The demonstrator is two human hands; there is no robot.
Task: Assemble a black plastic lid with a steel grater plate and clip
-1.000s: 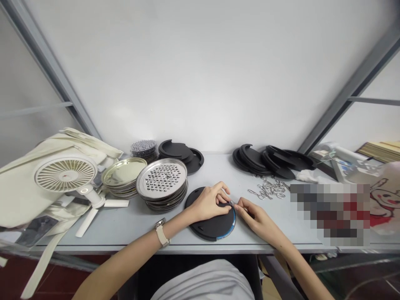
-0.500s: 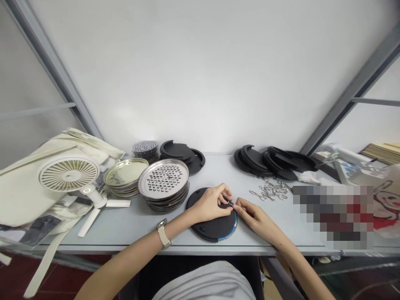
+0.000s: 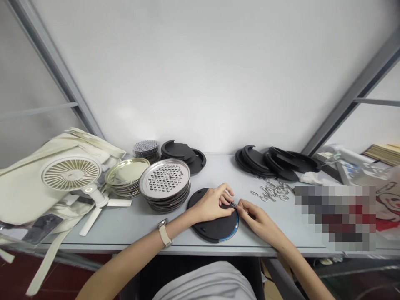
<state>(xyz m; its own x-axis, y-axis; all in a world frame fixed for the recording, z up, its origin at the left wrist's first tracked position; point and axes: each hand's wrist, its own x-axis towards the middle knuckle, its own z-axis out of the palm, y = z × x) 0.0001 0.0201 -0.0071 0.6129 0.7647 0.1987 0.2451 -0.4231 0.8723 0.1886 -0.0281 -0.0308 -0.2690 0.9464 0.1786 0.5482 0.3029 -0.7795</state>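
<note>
A round black disc (image 3: 204, 231) lies flat on the table in front of me, with a blue strip (image 3: 230, 236) showing along its lower right edge. My left hand (image 3: 212, 204), a watch on its wrist, rests over the disc with thumb and fingers closed round a small shiny metal clip (image 3: 233, 204). Just beyond the disc's right edge, my right hand (image 3: 258, 221) pinches the other end of that clip. Fingers cover part of the clip, so its exact shape is hidden. Several similar loose metal clips (image 3: 275, 190) lie in a pile behind my right hand.
Left of the disc stand a stack of perforated metal grater discs (image 3: 165, 179) and a stack of plain metal discs (image 3: 128, 171). Black round parts (image 3: 256, 160) lie along the wall. A white fan (image 3: 71, 175) and a cream bag (image 3: 25, 183) fill the left side.
Both hands stay at the disc's right edge on the clip; its angle between the fingers has shifted slightly. The whole view has drifted a little.
</note>
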